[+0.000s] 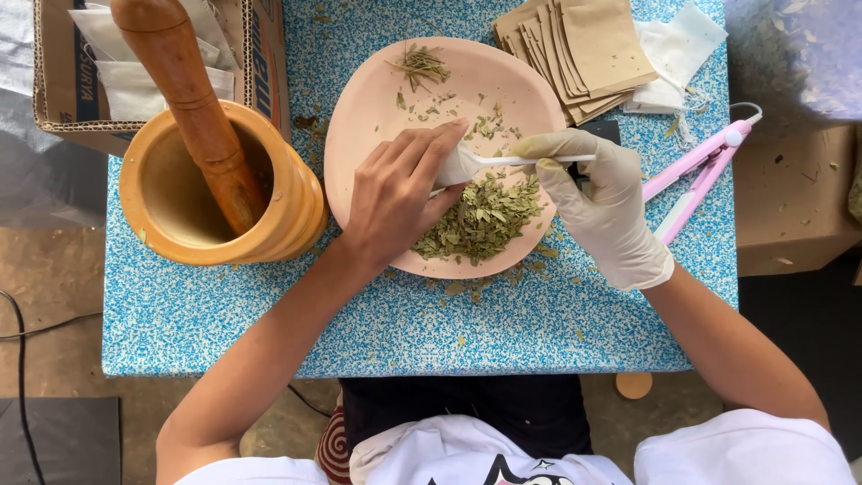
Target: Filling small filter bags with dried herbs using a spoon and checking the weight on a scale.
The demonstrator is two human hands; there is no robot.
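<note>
Gloved right hand (603, 208) pinches plastic spoon (489, 163).

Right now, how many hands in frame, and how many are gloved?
2 hands, 1 gloved. The bare left hand rests on the pink plate, fingers at the spoon bowl. The gloved right hand holds the white plastic spoon by its handle above the dried leaves.

I see soft, even daylight, with only weak shadows under the hands; the picture is sharp, without glare.
</note>
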